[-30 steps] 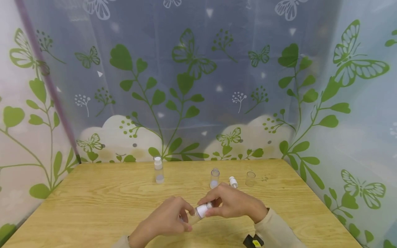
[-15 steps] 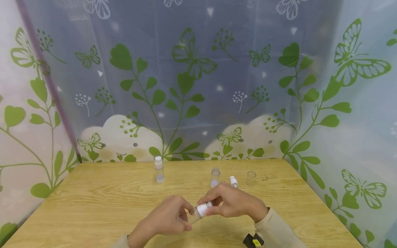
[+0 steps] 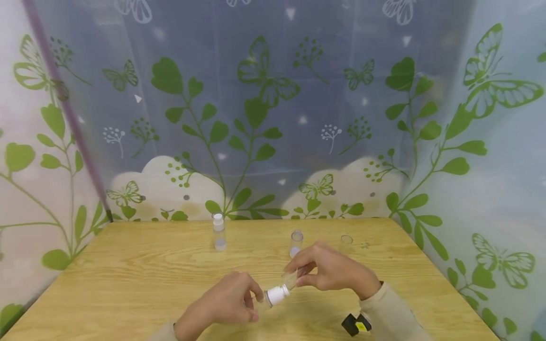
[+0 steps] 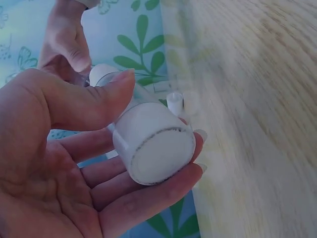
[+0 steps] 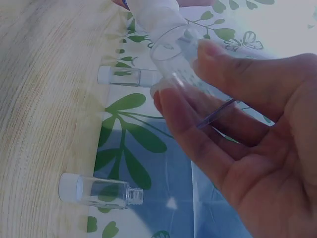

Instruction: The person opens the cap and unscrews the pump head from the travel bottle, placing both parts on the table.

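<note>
My left hand holds a small clear pump bottle with a white collar, tilted up to the right. In the left wrist view, the bottle's white base faces the camera, with thumb and fingers around the body. My right hand pinches a clear cap between thumb and fingers. The cap's open rim faces the white pump top; whether they touch, I cannot tell.
At the back left stands another pump bottle with a white top. A clear bottle with a bare threaded neck stands behind my right hand. Farther right is a clear cap. A black object with a yellow mark is by the right sleeve.
My right hand has moved right and slightly up from the bottle's white collar, with the clear cap in its fingers. It now covers the loose white pump on the table. The left hand has barely moved.
</note>
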The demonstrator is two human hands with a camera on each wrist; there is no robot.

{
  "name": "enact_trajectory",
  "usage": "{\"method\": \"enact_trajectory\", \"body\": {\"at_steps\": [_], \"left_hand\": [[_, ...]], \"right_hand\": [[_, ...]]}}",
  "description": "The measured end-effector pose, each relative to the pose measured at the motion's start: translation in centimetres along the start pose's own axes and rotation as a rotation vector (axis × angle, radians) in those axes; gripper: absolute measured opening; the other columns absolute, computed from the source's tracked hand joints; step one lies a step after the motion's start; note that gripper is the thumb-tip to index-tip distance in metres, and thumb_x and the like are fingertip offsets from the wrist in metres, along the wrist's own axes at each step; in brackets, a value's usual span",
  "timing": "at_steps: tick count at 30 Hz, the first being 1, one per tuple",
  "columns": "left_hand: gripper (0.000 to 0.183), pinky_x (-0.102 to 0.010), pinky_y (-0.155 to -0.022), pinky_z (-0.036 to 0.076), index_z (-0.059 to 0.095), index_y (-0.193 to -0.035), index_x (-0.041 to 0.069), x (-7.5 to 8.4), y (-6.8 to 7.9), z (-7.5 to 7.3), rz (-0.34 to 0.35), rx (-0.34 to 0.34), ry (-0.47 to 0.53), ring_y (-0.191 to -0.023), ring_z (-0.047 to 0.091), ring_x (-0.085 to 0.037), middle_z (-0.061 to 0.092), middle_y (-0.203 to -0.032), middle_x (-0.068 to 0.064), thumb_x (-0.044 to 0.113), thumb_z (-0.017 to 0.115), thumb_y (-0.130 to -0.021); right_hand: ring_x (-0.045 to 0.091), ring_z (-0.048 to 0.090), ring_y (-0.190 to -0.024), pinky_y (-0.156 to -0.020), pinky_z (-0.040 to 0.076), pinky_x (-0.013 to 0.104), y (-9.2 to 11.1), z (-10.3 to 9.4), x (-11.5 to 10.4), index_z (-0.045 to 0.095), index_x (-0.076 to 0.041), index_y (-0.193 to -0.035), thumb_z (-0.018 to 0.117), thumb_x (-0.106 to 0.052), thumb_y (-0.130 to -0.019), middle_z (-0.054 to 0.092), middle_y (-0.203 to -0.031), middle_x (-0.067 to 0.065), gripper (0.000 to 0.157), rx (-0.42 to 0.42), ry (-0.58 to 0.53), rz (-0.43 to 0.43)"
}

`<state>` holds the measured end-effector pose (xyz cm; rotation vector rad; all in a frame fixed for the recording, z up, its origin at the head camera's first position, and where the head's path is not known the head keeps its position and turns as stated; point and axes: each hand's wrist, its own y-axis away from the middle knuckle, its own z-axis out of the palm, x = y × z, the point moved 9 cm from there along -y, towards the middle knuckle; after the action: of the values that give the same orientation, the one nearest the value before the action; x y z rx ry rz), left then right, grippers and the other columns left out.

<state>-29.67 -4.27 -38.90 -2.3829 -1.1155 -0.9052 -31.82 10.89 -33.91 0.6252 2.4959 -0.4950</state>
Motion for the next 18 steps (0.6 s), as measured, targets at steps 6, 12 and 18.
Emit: {"method": "enact_trajectory", "body": {"at_steps": [6, 12, 18], "left_hand": [[0.025, -0.022, -0.062, 0.053, 0.079, -0.096, 0.005, -0.04, 0.15, -0.48, -0.016, 0.008, -0.079, -0.066, 0.064, -0.002, 0.076, -0.075, 0.000, 0.006, 0.088, -0.072], [0.027, -0.032, -0.072, 0.052, 0.080, -0.094, 0.012, -0.32, 0.41, -0.74, -0.037, 0.015, -0.130, -0.082, 0.062, -0.010, 0.076, -0.077, 0.003, 0.009, 0.090, -0.069], [0.027, -0.033, -0.073, 0.053, 0.081, -0.095, 0.012, -0.35, 0.62, -0.80, -0.034, 0.004, -0.153, -0.081, 0.063, -0.011, 0.076, -0.078, 0.003, 0.010, 0.091, -0.070]], "right_hand": [[0.005, 0.073, -0.087, -0.081, 0.059, 0.018, -0.07, 0.09, -0.22, 0.076, -0.005, -0.118, 0.075, -0.002, -0.091, 0.077, -0.112, 0.011, 0.027, -0.010, 0.027, 0.012], [0.012, 0.075, -0.093, -0.081, 0.059, 0.017, 0.09, 0.07, -0.14, 0.075, -0.003, -0.117, 0.075, -0.002, -0.091, 0.077, -0.113, 0.013, 0.026, -0.023, 0.033, 0.043], [0.011, 0.074, -0.094, -0.082, 0.059, 0.019, 0.53, -0.33, 0.47, 0.075, -0.006, -0.119, 0.075, -0.005, -0.092, 0.076, -0.116, 0.013, 0.027, -0.043, 0.038, 0.114]]}}
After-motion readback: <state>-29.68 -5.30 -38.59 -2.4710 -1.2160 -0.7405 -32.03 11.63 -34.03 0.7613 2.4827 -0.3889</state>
